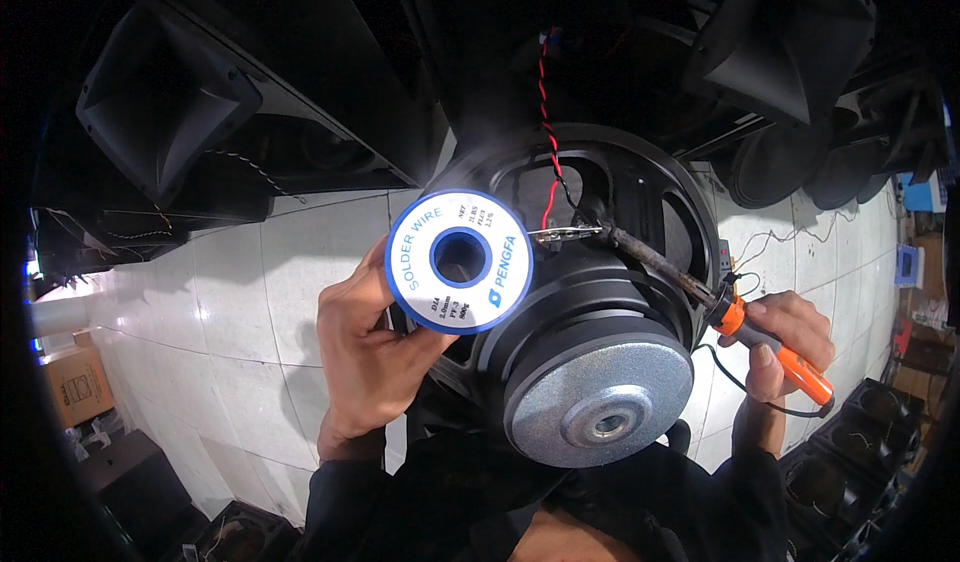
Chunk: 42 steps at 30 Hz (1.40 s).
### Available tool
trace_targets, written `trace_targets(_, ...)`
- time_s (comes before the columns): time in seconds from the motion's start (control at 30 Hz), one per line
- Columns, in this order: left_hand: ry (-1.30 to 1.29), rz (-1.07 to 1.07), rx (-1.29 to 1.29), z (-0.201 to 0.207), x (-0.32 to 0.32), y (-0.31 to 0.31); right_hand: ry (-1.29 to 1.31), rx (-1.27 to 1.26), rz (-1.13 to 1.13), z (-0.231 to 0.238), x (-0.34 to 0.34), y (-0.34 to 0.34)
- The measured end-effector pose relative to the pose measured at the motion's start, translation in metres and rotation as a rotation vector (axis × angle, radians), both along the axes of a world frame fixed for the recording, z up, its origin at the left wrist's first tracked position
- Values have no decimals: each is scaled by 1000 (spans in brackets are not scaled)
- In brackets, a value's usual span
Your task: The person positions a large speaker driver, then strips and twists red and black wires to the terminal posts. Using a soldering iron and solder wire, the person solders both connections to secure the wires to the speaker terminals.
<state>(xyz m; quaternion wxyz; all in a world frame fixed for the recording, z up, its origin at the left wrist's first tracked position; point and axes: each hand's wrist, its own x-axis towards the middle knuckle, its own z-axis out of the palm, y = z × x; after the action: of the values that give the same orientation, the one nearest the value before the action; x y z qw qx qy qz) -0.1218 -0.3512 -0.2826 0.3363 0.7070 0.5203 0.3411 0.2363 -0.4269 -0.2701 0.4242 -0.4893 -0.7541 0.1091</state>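
Observation:
My left hand is wrapped round a spool of solder wire, white-faced with a blue rim. From the spool a thin strand of solder runs right to the metal terminal of a loudspeaker driver. My right hand grips the orange handle of a soldering iron, whose tip reaches the terminal's right end beside the solder. A red and black twisted wire pair comes down to that terminal. The driver has a black frame and a round silver magnet facing me. Thin smoke drifts above the spool.
Black speaker cabinets with horns stand at far left and far right. White floor tiles lie around the driver. The iron's black cord loops below its handle. A cardboard box sits at left; empty black cabinets stand lower right.

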Motion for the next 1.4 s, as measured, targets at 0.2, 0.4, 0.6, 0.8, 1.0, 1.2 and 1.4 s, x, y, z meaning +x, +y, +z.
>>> trace_targets(0.2,-12,-6,17,-1,2,1,-20,32,6,-1,-2,0)
trace_targets(0.4,-68,124,64,-6,-6,-3,-12,34,3,-1,-2,0)
trace_targets(0.6,-119,130,73,-11,-11,-4,-13,46,5,-4,-4,1)
trace_targets(0.8,-111,132,58,-11,-12,-4,-7,47,23,-3,-6,3)
trace_targets(1.0,-102,161,39,-8,-9,-5,-31,48,28,-3,-4,2)
trace_targets(1.2,-126,162,36,-8,-8,-5,-29,34,39,-2,-2,2)
trace_targets(1.4,-121,153,44,-8,-9,-5,-44,33,24,0,-3,1)
